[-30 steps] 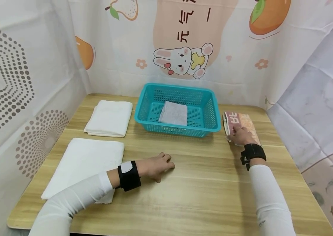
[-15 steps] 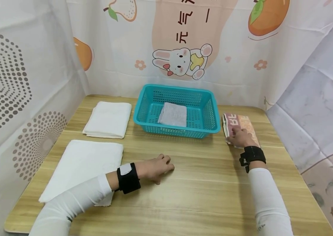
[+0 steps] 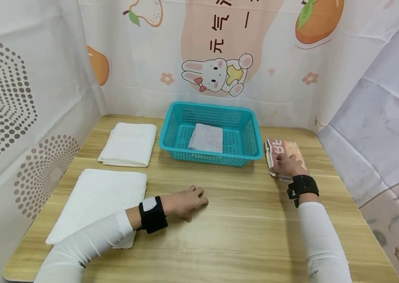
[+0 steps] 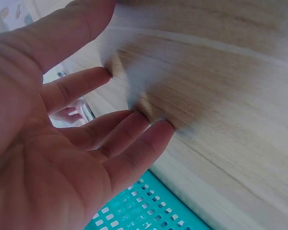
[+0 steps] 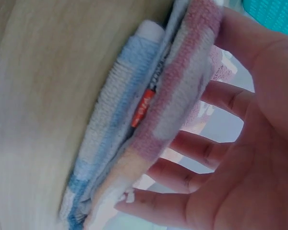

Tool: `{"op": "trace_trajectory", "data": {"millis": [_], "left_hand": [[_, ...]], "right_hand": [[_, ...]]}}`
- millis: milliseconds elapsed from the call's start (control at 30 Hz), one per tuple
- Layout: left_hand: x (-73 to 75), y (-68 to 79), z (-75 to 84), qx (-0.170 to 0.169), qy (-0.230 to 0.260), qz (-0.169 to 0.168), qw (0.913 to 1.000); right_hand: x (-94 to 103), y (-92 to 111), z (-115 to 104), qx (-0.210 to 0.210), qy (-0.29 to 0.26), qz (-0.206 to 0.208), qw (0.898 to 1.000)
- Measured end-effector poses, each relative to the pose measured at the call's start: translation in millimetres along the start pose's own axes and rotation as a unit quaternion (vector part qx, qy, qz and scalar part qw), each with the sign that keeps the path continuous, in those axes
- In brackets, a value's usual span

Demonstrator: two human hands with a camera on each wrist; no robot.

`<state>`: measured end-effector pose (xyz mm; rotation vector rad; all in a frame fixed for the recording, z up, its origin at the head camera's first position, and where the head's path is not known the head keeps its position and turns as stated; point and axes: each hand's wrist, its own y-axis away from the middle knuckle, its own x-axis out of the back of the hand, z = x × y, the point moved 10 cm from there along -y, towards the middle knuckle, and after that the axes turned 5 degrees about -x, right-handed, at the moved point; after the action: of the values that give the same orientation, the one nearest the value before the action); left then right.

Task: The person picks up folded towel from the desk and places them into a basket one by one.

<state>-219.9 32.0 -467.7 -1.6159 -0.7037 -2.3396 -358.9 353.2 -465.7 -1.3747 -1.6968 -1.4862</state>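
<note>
Folded patterned towel (image 3: pixel 288 147) is lying on the table (image 3: pixel 235 232), just beside the right-hand side of the teal basket (image 3: pixel 209 157). Right hand (image 3: pixel 289 166) is resting on its near part, fingers loosely extended and touching the cloth, no grasp being evident. Left hand (image 3: pixel 187 201) is staying out of the work at mid-table, fingers relaxed and holding nothing.

Step in hand, as judged: the right hand is settling against the towel. Next move seems to be calling either for closing thumb and fingers on the folded edge or for lifting clear; the pictures are not deciding which.

Condition: the upper face is showing dusky pink and orange with pale characters. At the folded edge, a blue-and-white layer is lying beneath a pink-and-cream one, and a red tag (image 5: pixel 143 108) is protruding between them. Whether these are forming one towel or two cannot be told.
</note>
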Motion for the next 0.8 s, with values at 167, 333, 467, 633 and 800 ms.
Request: {"op": "trace_trajectory", "data": {"millis": [167,333,467,633,800], "left_hand": [[0.3,0.0,0.9,-0.001,0.003,0.002,1.0],[0.4,0.1,1.7,-0.007,-0.001,0.005,1.0],[-1.6,0.0,0.3,-0.003,0.005,-0.001,1.0],[-0.5,0.8,1.6,-0.005,-0.003,0.007,1.0],[-0.6,0.8,1.2,-0.006,-0.005,0.009,0.9999]], "right_hand": [[1.1,1.8,1.0,0.004,0.009,0.003,1.0],[2.8,0.1,0.6,0.014,0.026,0.003,1.0],[0.4,-1.1,3.3,0.012,0.023,-0.006,1.0],[1.4,1.5,2.8,0.005,0.024,-0.008,1.0],[2.3,3.7,0.7,-0.002,0.024,-0.011,1.0]]}}
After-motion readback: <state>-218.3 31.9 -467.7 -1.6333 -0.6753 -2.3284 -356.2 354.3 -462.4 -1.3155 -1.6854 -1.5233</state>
